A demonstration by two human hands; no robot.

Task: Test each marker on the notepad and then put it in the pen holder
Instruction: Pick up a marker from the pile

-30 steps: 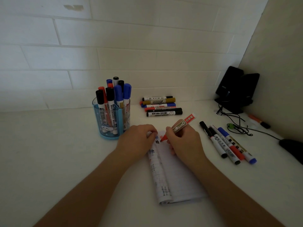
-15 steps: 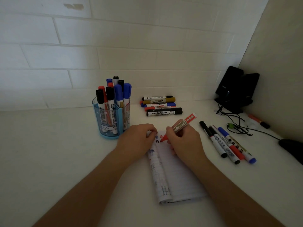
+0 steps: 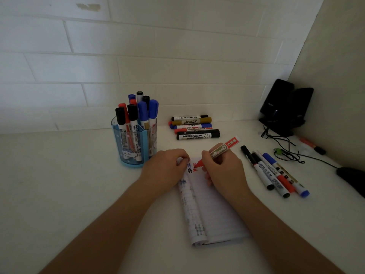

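A lined notepad (image 3: 219,212), its left pages rolled back, lies on the white desk in front of me. My right hand (image 3: 223,169) grips an uncapped red whiteboard marker (image 3: 221,150) with its tip on the top of the page, beside small blue, black and red test marks. My left hand (image 3: 167,165) pins the pad's top left corner with curled fingers pinching the rolled pages. A clear blue pen holder (image 3: 134,143) stands to the left of my hands and holds several capped markers.
Several markers (image 3: 195,128) lie in a stack behind the pad, near the brick wall. Another row of markers (image 3: 274,173) lies to the right. Black speakers (image 3: 284,107), cables (image 3: 286,153), one more marker (image 3: 313,145) and a dark object (image 3: 353,178) fill the right corner.
The marker tip has made short strokes at the top of the page and a red mark now shows there. My left hand has stayed on the pad's corner.
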